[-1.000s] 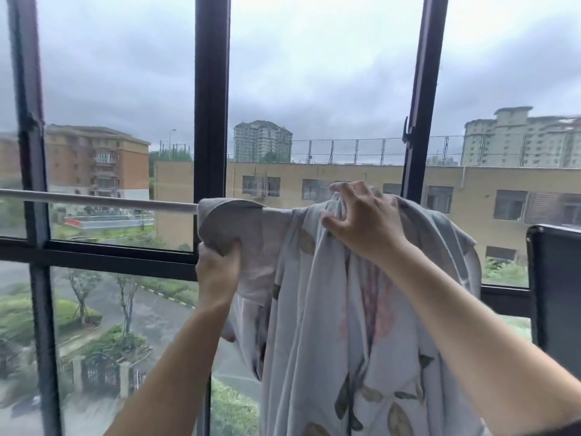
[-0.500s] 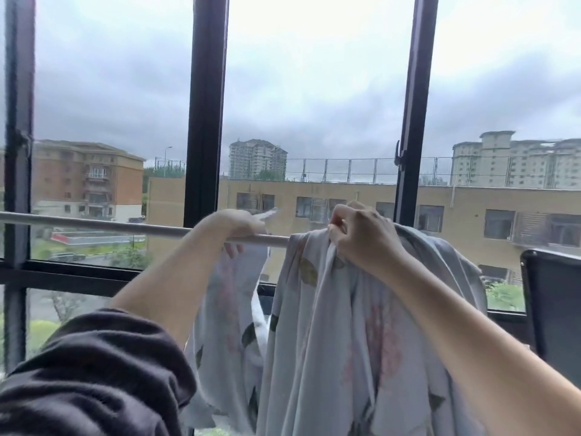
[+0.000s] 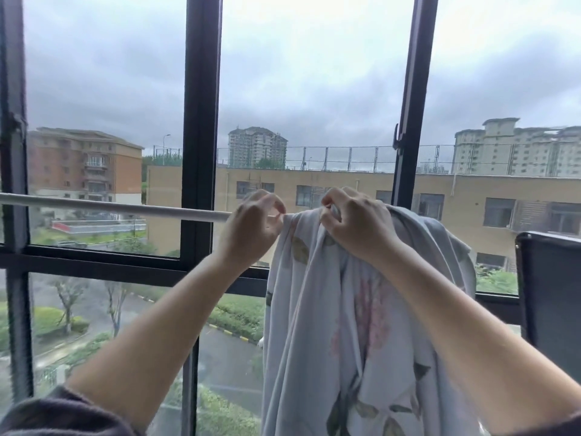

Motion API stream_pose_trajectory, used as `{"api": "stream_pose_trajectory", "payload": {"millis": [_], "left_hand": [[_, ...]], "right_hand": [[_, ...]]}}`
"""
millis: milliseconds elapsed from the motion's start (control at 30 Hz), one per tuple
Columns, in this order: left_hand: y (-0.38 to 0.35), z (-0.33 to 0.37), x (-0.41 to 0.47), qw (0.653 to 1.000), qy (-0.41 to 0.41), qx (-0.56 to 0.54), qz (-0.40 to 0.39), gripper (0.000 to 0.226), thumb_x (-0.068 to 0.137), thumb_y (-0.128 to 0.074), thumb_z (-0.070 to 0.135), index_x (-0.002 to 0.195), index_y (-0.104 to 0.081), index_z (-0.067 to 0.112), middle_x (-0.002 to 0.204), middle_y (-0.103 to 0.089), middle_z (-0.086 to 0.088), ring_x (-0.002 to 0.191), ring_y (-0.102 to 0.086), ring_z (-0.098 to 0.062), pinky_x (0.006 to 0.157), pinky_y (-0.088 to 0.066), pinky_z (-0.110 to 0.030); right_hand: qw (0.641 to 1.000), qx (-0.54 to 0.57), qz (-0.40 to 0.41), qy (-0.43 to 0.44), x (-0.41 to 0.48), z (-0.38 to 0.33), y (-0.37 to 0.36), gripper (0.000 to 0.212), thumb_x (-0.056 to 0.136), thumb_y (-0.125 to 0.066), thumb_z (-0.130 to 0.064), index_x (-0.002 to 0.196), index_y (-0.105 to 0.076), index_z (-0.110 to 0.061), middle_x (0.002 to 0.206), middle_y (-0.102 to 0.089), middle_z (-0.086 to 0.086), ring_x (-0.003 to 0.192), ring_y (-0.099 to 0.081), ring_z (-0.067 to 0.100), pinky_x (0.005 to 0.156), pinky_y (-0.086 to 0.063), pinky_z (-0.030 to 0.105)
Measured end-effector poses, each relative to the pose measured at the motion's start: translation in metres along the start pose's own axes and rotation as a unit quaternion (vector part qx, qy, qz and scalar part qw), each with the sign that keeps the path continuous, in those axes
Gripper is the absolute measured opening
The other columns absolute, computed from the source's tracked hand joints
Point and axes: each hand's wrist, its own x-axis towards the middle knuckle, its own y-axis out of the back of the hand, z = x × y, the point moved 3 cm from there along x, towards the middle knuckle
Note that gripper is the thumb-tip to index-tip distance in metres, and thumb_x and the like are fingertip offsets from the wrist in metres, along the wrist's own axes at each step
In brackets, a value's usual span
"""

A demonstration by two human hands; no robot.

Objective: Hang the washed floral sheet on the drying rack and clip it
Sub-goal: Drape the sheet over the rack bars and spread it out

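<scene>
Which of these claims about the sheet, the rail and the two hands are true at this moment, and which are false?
1. The floral sheet hangs over the rail. True.
2. The sheet is spread flat along the whole rail. False: it is bunched together, and the left stretch of the rail is bare.
3. The left hand pinches the sheet's edge at the rail. True.
4. The right hand hangs idle, off the sheet. False: it grips the bunched top of the sheet.
5. A dark panel stands at the right edge of the view. True.
</scene>
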Motion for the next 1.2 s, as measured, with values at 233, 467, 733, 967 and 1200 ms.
{"api": "stream_pose_trajectory", "payload": {"millis": [233,467,733,967,1200], "left_hand": [[-0.007,0.022,-0.019,0.985,0.105,-0.017,-0.134,0.038,0.092,-0.048,0.047,0.087,-0.064,0.014,0.069,-0.061,0.005,0.061,-0.057,-0.011,0.051,-0.039,-0.024],[-0.009,0.036,-0.019,0.977,0.125,-0.043,-0.167,0.019,0.093,-0.05,0.03,0.074,-0.052,0.027,0.075,-0.063,0.001,0.063,-0.054,-0.013,0.055,-0.041,-0.028],[-0.004,0.029,-0.01,0.907,0.29,-0.305,-0.007,0.043,0.092,-0.04,0.009,0.051,-0.049,0.018,0.042,-0.046,0.01,0.036,-0.036,-0.003,0.044,-0.029,-0.022],[0.026,0.004,0.032,0.918,0.335,-0.198,0.07,0.041,0.094,-0.038,0.013,0.052,-0.04,0.014,0.058,-0.043,-0.005,0.063,-0.039,-0.021,0.058,-0.027,-0.03],[0.015,0.035,0.019,0.986,0.158,0.043,-0.024,0.02,0.089,-0.048,0.035,0.08,-0.053,0.018,0.085,-0.058,0.001,0.077,-0.053,-0.02,0.07,-0.044,-0.033]], "right_hand": [[0.997,-0.045,-0.006,-0.066,-0.018,0.01,-0.001,0.041,0.093,-0.032,-0.053,0.125,-0.045,-0.031,0.125,-0.053,0.002,0.12,-0.046,0.03,0.108,-0.003,0.065],[0.999,-0.029,-0.006,-0.036,-0.024,0.016,0.014,0.043,0.096,-0.027,-0.054,0.13,-0.046,-0.036,0.13,-0.053,0.001,0.12,-0.047,0.03,0.101,-0.028,0.057],[0.989,-0.053,-0.031,-0.137,-0.027,0.036,0.018,0.05,0.092,-0.025,-0.061,0.123,-0.05,-0.03,0.123,-0.055,0.01,0.119,-0.046,0.032,0.105,-0.021,0.062],[0.984,-0.08,-0.023,-0.155,-0.029,0.042,0.019,0.056,0.095,-0.018,-0.056,0.106,-0.057,-0.018,0.112,-0.058,0.015,0.107,-0.051,0.033,0.09,-0.033,0.046],[0.986,-0.089,-0.004,-0.138,-0.031,0.051,0.014,0.041,0.098,-0.025,-0.044,0.104,-0.056,-0.017,0.108,-0.058,0.015,0.104,-0.052,0.035,0.091,-0.035,0.045]]}}
